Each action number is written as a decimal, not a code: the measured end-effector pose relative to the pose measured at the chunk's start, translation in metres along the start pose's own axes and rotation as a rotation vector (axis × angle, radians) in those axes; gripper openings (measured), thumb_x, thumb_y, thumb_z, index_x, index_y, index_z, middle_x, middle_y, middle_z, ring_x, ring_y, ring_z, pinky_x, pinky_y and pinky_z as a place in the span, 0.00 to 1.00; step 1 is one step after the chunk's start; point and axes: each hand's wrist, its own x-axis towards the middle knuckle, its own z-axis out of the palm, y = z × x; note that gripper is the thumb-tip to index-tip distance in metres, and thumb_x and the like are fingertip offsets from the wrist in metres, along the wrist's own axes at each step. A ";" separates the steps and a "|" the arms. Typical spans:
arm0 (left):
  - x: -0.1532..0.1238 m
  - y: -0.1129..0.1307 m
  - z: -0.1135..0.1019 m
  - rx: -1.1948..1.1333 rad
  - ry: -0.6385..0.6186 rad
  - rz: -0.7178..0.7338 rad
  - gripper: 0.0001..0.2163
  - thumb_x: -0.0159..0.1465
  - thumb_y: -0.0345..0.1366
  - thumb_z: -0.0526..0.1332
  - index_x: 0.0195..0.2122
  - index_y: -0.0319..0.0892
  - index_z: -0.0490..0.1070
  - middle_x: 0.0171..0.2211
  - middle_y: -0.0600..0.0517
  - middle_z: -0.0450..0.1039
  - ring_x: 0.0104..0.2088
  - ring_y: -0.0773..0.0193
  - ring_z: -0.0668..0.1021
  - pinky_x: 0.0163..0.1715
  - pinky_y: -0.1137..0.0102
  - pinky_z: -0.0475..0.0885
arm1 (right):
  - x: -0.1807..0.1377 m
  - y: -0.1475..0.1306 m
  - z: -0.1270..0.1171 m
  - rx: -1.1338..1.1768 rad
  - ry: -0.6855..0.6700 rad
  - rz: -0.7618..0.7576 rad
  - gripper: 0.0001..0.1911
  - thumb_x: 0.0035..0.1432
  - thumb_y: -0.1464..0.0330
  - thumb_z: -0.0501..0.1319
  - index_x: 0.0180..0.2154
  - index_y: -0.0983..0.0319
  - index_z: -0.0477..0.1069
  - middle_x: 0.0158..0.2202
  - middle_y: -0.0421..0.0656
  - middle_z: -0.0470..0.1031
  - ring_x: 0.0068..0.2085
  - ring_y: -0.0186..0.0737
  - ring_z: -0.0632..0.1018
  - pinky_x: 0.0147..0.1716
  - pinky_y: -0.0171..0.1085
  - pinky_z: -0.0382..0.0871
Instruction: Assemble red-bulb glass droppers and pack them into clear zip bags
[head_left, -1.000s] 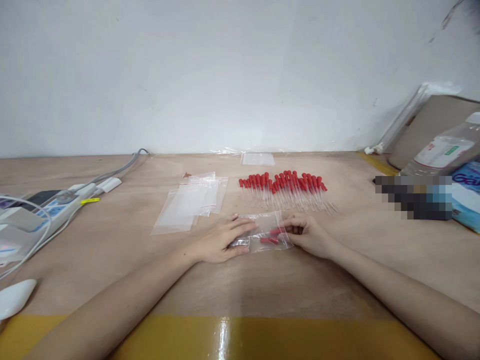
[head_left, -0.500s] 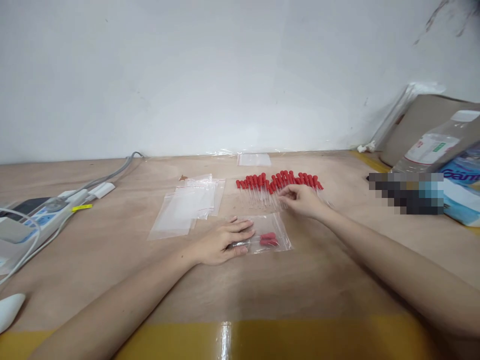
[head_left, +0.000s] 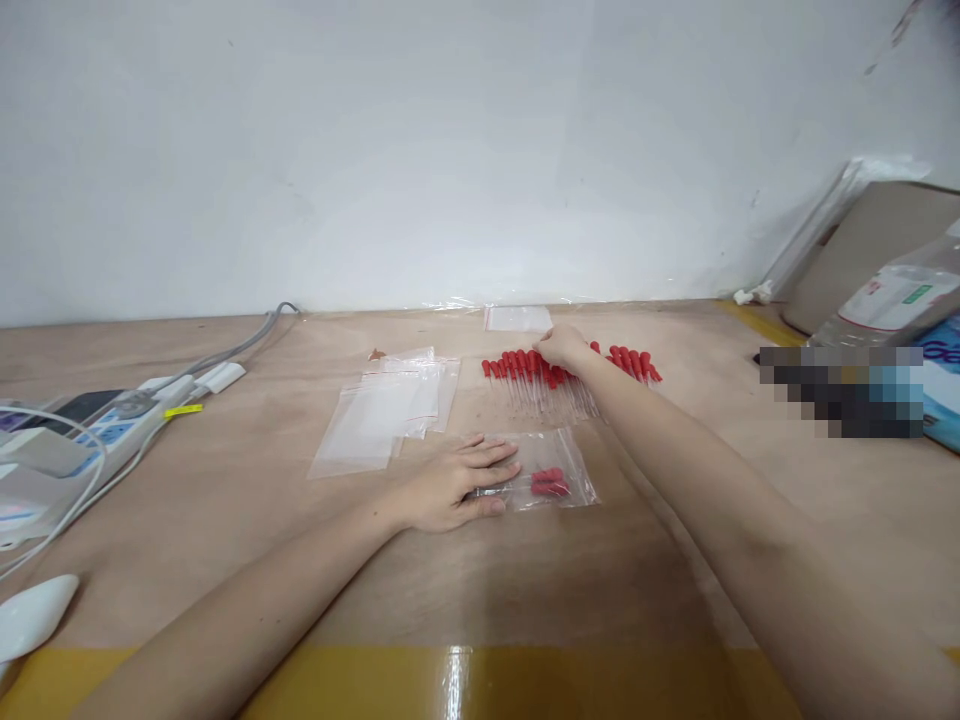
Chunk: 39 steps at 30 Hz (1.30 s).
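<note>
Left grip (head_left: 454, 488) lies splayed flat on the clear bag (head_left: 559, 458) at its three o'clock, red bulbs (head_left: 550, 488) inside; toward the bag's twelve o'clock, right grip (head_left: 561, 347) curls over red-topped droppers (head_left: 552, 380), whether holding any I cannot tell.

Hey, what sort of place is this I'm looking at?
Probably a small tabletop workspace, perhaps for light handwork, set against a plain wall. The clues are the cluster of red-topped droppers, the overlapping clear plastic bags, and the power strip on the tabletop.
</note>
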 end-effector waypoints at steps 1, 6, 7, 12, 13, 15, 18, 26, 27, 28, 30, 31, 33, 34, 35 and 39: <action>0.000 0.000 0.000 0.009 -0.004 0.000 0.23 0.64 0.44 0.51 0.59 0.48 0.52 0.61 0.49 0.48 0.61 0.57 0.54 0.60 0.56 0.47 | -0.002 0.001 -0.003 0.015 0.012 -0.003 0.08 0.50 0.68 0.58 0.27 0.67 0.72 0.24 0.49 0.74 0.28 0.42 0.75 0.29 0.36 0.65; 0.000 0.002 -0.001 0.054 -0.007 0.005 0.23 0.64 0.45 0.50 0.60 0.47 0.51 0.61 0.49 0.48 0.61 0.59 0.54 0.60 0.58 0.47 | -0.023 0.022 -0.031 0.212 0.185 -0.118 0.11 0.55 0.64 0.53 0.31 0.64 0.69 0.30 0.45 0.74 0.30 0.37 0.74 0.32 0.35 0.66; 0.000 0.003 -0.002 0.059 -0.003 0.007 0.23 0.64 0.44 0.50 0.60 0.47 0.51 0.61 0.49 0.49 0.61 0.59 0.55 0.60 0.58 0.47 | -0.030 0.030 -0.037 0.334 0.243 -0.142 0.11 0.56 0.63 0.53 0.32 0.64 0.68 0.30 0.45 0.74 0.29 0.36 0.74 0.31 0.34 0.67; 0.000 0.002 -0.001 0.068 0.016 0.013 0.24 0.64 0.44 0.50 0.60 0.47 0.50 0.61 0.50 0.51 0.60 0.61 0.56 0.60 0.59 0.47 | -0.079 0.084 -0.046 0.873 0.281 -0.069 0.12 0.55 0.58 0.55 0.29 0.60 0.60 0.23 0.40 0.70 0.20 0.31 0.70 0.21 0.32 0.66; 0.001 0.002 -0.001 0.068 0.020 0.014 0.24 0.64 0.45 0.50 0.60 0.47 0.50 0.61 0.50 0.51 0.60 0.61 0.56 0.60 0.60 0.47 | -0.088 0.094 -0.043 0.940 0.296 -0.042 0.13 0.53 0.58 0.57 0.28 0.59 0.59 0.22 0.39 0.69 0.19 0.31 0.70 0.19 0.31 0.66; 0.001 0.001 -0.001 0.065 0.027 0.013 0.24 0.64 0.45 0.51 0.60 0.47 0.50 0.61 0.50 0.51 0.60 0.61 0.57 0.60 0.60 0.48 | -0.105 0.106 -0.036 1.024 0.242 -0.005 0.14 0.51 0.57 0.60 0.28 0.60 0.60 0.21 0.37 0.69 0.19 0.30 0.70 0.20 0.30 0.68; 0.001 0.002 -0.001 0.055 0.026 0.008 0.24 0.64 0.45 0.51 0.60 0.48 0.50 0.61 0.51 0.51 0.60 0.60 0.57 0.60 0.59 0.48 | -0.120 0.107 -0.024 1.131 0.167 0.059 0.16 0.47 0.57 0.63 0.29 0.60 0.60 0.21 0.36 0.69 0.20 0.30 0.72 0.21 0.31 0.70; 0.001 0.004 -0.003 0.031 0.028 -0.002 0.27 0.64 0.46 0.50 0.62 0.46 0.43 0.61 0.49 0.51 0.59 0.57 0.58 0.59 0.59 0.49 | -0.142 0.086 -0.006 1.327 -0.084 0.103 0.16 0.44 0.59 0.65 0.27 0.60 0.62 0.24 0.39 0.72 0.26 0.33 0.76 0.30 0.34 0.73; 0.001 0.004 -0.003 0.028 0.029 -0.004 0.28 0.64 0.45 0.50 0.62 0.45 0.42 0.61 0.49 0.51 0.59 0.57 0.58 0.59 0.59 0.49 | -0.145 0.086 -0.005 1.300 -0.155 0.090 0.15 0.44 0.59 0.65 0.28 0.61 0.63 0.26 0.39 0.73 0.28 0.34 0.76 0.31 0.34 0.72; 0.001 0.005 -0.003 0.028 0.027 -0.009 0.28 0.64 0.45 0.50 0.62 0.45 0.41 0.61 0.49 0.51 0.59 0.57 0.58 0.59 0.59 0.49 | -0.148 0.086 -0.004 1.252 -0.223 0.063 0.15 0.44 0.59 0.65 0.29 0.61 0.64 0.27 0.40 0.74 0.29 0.33 0.76 0.32 0.34 0.72; 0.001 0.006 -0.003 0.032 0.017 -0.025 0.29 0.64 0.45 0.51 0.62 0.44 0.41 0.61 0.48 0.51 0.59 0.57 0.58 0.60 0.59 0.49 | -0.151 0.088 -0.004 1.102 -0.323 -0.028 0.15 0.44 0.60 0.65 0.32 0.61 0.66 0.26 0.39 0.73 0.26 0.31 0.74 0.29 0.32 0.70; 0.001 0.007 -0.004 0.036 0.006 -0.039 0.29 0.64 0.45 0.51 0.62 0.44 0.41 0.61 0.48 0.51 0.59 0.57 0.58 0.59 0.59 0.49 | -0.152 0.089 -0.004 1.015 -0.353 -0.088 0.15 0.45 0.61 0.65 0.32 0.62 0.67 0.25 0.38 0.72 0.25 0.29 0.73 0.26 0.31 0.68; 0.001 0.008 -0.005 0.047 -0.014 -0.067 0.29 0.64 0.46 0.51 0.62 0.43 0.41 0.61 0.48 0.50 0.60 0.55 0.57 0.59 0.57 0.50 | -0.152 0.089 -0.003 0.858 -0.381 -0.212 0.13 0.46 0.61 0.64 0.32 0.62 0.69 0.24 0.38 0.72 0.24 0.29 0.71 0.25 0.31 0.66; 0.001 0.008 -0.005 0.051 -0.022 -0.077 0.29 0.64 0.46 0.51 0.62 0.42 0.41 0.61 0.47 0.50 0.60 0.54 0.57 0.59 0.57 0.51 | -0.152 0.088 -0.002 0.795 -0.372 -0.267 0.12 0.46 0.61 0.63 0.32 0.62 0.70 0.25 0.39 0.72 0.25 0.30 0.71 0.25 0.32 0.66; 0.001 0.008 -0.005 0.054 -0.024 -0.081 0.30 0.63 0.46 0.51 0.62 0.42 0.41 0.61 0.47 0.50 0.60 0.53 0.56 0.58 0.56 0.51 | -0.152 0.086 -0.001 0.741 -0.343 -0.315 0.12 0.47 0.61 0.63 0.31 0.62 0.71 0.27 0.40 0.73 0.26 0.31 0.72 0.26 0.32 0.66; 0.002 0.007 -0.003 0.056 -0.001 -0.049 0.30 0.63 0.46 0.51 0.62 0.42 0.41 0.61 0.46 0.50 0.60 0.53 0.56 0.58 0.56 0.52 | -0.153 0.078 0.007 0.580 -0.214 -0.363 0.12 0.50 0.61 0.60 0.30 0.62 0.73 0.28 0.43 0.75 0.27 0.35 0.73 0.26 0.34 0.67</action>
